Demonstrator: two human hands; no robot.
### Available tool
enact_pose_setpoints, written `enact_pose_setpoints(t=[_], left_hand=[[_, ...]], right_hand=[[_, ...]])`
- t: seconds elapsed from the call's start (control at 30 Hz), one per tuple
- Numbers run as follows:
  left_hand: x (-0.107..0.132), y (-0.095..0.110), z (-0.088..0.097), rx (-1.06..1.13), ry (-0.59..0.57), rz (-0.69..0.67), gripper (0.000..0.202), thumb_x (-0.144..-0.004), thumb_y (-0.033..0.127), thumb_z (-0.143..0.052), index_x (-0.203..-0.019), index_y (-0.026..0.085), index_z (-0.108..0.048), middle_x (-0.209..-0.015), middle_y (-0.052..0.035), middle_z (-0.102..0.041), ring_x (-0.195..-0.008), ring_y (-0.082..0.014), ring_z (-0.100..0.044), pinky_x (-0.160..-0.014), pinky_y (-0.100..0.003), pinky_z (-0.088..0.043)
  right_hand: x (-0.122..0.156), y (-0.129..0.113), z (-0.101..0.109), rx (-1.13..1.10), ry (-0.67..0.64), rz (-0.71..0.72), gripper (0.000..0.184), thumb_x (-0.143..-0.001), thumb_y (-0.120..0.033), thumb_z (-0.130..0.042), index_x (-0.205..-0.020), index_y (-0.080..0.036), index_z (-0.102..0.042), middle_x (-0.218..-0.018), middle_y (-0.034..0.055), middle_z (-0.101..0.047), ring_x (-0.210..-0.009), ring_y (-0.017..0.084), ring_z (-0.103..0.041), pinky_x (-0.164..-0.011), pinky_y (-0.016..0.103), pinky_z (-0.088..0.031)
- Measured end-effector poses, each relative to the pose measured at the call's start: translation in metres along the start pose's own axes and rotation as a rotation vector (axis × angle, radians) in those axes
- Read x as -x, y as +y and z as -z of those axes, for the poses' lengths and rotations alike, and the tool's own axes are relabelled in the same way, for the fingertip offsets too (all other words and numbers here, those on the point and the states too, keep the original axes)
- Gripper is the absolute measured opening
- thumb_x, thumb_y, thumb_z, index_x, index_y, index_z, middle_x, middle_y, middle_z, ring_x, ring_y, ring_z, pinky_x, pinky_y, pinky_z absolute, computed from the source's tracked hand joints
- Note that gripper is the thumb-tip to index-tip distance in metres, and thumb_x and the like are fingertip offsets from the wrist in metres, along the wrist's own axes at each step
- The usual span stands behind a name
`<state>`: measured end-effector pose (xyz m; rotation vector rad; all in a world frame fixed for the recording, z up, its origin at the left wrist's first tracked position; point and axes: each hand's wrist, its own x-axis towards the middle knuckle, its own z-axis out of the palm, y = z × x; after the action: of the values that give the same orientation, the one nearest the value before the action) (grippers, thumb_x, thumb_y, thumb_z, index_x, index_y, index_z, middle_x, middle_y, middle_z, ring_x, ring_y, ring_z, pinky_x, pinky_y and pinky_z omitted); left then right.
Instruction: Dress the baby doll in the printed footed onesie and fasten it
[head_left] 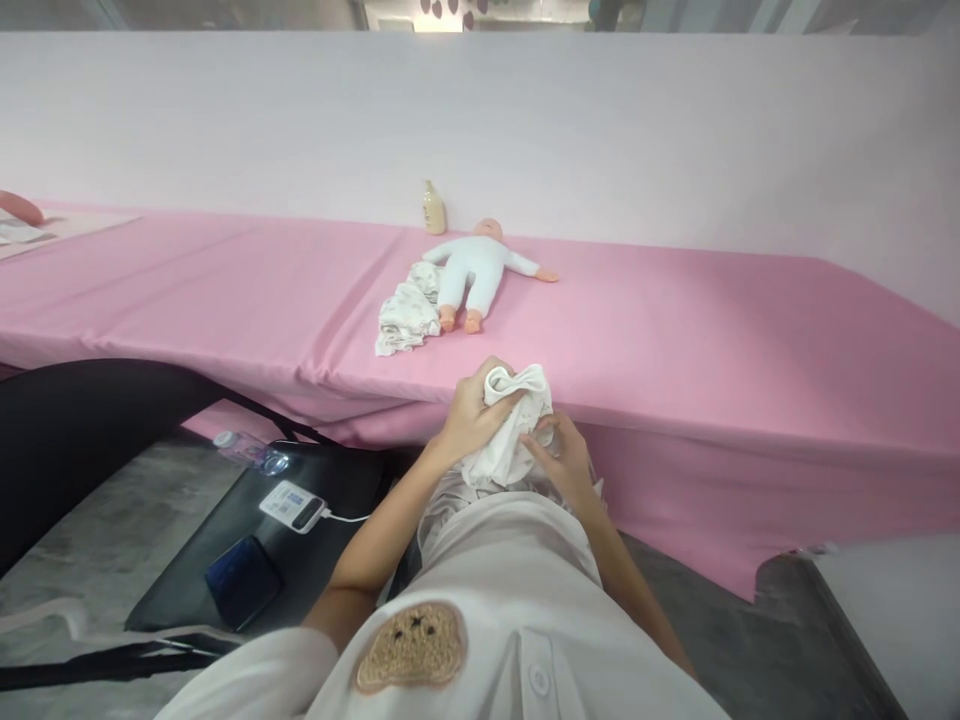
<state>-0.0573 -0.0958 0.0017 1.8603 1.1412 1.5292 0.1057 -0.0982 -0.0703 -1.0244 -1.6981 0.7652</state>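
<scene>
Close to my body, at the table's front edge, both hands hold a bunched white baby garment [517, 430] with an opening facing up. My left hand [480, 410] grips its upper left side, thumb laid across the fabric. On the right side, my right hand [562, 455] pinches the cloth between thumb and fingers. A baby doll [478, 268] with a white cloth body lies on its back beyond my hands, feet toward me. Beside its legs, on the left, sits a crumpled white patterned baby garment [409, 315].
A pink cloth covers the long table [675, 330] against the wall. Near the doll's head stands a pump bottle [433, 208]. To my left, a black chair [322, 490] holds a phone [244, 582], a white power bank [292, 506] with a cable and a clear plastic bottle [251, 452].
</scene>
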Motion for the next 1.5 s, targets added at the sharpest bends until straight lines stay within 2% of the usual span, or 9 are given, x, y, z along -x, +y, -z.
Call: enact_pose_setpoints(t=[0.13,0.27,0.37,0.6,0.83,1.0,1.2,1.3,1.5], left_hand=[[0.004,-0.001,0.003,0.04,0.015,0.014,0.017,-0.082,0.032,-0.058,-0.078,0.018,-0.049,-0.065,0.005,-0.047,-0.056,-0.0085,-0.04,-0.054,-0.021,-0.033],[0.007,-0.004,0.01,0.058,0.065,0.024,0.018,-0.081,0.031,-0.059,-0.077,0.018,-0.049,-0.064,0.0051,-0.044,-0.057,-0.0085,-0.039,-0.054,-0.021,-0.032],[0.007,-0.007,0.019,0.054,0.092,0.045,0.017,-0.081,0.03,-0.06,-0.076,0.017,-0.049,-0.064,0.0046,-0.044,-0.058,-0.0085,-0.039,-0.055,-0.021,-0.033],[0.007,-0.013,0.029,0.074,0.152,0.084,0.017,-0.08,0.03,-0.059,-0.076,0.017,-0.049,-0.064,0.0045,-0.042,-0.058,-0.0086,-0.039,-0.055,-0.02,-0.033],[0.008,-0.015,0.026,0.078,0.149,0.075,0.018,-0.08,0.03,-0.06,-0.076,0.017,-0.049,-0.063,0.0046,-0.041,-0.057,-0.0083,-0.037,-0.055,-0.02,-0.032],[0.008,-0.02,0.026,0.065,0.179,0.082,0.018,-0.08,0.03,-0.06,-0.076,0.017,-0.049,-0.063,0.0048,-0.041,-0.057,-0.0081,-0.038,-0.055,-0.02,-0.032],[0.008,-0.024,0.027,0.065,0.207,0.118,0.022,-0.078,0.033,-0.062,-0.072,0.016,-0.049,-0.06,0.005,-0.041,-0.055,-0.0078,-0.036,-0.053,-0.02,-0.031],[0.009,-0.024,0.027,0.048,0.19,0.123,0.021,-0.078,0.032,-0.062,-0.072,0.016,-0.049,-0.06,0.0053,-0.04,-0.055,-0.0078,-0.035,-0.053,-0.02,-0.03],[0.013,-0.029,0.025,0.081,0.09,0.185,0.021,-0.078,0.033,-0.062,-0.074,0.016,-0.051,-0.062,0.0049,-0.043,-0.058,-0.0082,-0.038,-0.055,-0.02,-0.031]], right_hand=[[0.002,0.004,-0.008,0.078,-0.01,-0.022,0.025,-0.077,-0.04,-0.061,-0.093,-0.022,-0.055,-0.096,0.0065,-0.062,-0.09,0.021,-0.058,-0.083,0.035,-0.046],[0.002,0.011,-0.006,0.2,-0.141,0.065,0.019,-0.081,-0.037,-0.057,-0.073,-0.021,-0.062,-0.087,0.0065,-0.065,-0.091,0.022,-0.058,-0.089,0.038,-0.045],[0.001,0.016,0.009,0.244,-0.212,0.096,0.023,-0.085,-0.036,-0.053,-0.073,-0.021,-0.065,-0.089,0.0056,-0.066,-0.09,0.021,-0.059,-0.092,0.039,-0.042],[-0.006,0.026,0.032,0.241,-0.166,0.07,0.035,-0.089,-0.041,-0.047,-0.07,-0.02,-0.069,-0.074,0.0034,-0.063,-0.074,0.017,-0.057,-0.065,0.027,-0.044],[0.004,0.027,0.017,0.141,0.032,0.011,0.03,-0.088,-0.037,-0.049,-0.076,-0.019,-0.07,-0.088,0.0055,-0.067,-0.084,0.018,-0.061,-0.069,0.027,-0.047],[0.0,0.023,0.025,0.15,0.127,-0.016,0.027,-0.086,-0.038,-0.052,-0.089,-0.02,-0.072,-0.092,0.0054,-0.07,-0.084,0.02,-0.064,-0.073,0.03,-0.05],[-0.019,0.018,0.044,0.176,0.077,0.054,0.025,-0.084,-0.036,-0.055,-0.094,-0.021,-0.073,-0.102,0.0045,-0.07,-0.095,0.022,-0.065,-0.085,0.034,-0.05],[-0.023,0.022,0.047,0.268,-0.008,0.077,0.021,-0.082,-0.035,-0.057,-0.085,-0.022,-0.074,-0.094,0.0044,-0.072,-0.087,0.022,-0.067,-0.08,0.034,-0.052],[-0.025,0.014,0.054,0.372,-0.007,0.12,0.023,-0.083,-0.036,-0.055,-0.08,-0.022,-0.073,-0.087,0.0047,-0.073,-0.079,0.02,-0.068,-0.073,0.033,-0.054]])
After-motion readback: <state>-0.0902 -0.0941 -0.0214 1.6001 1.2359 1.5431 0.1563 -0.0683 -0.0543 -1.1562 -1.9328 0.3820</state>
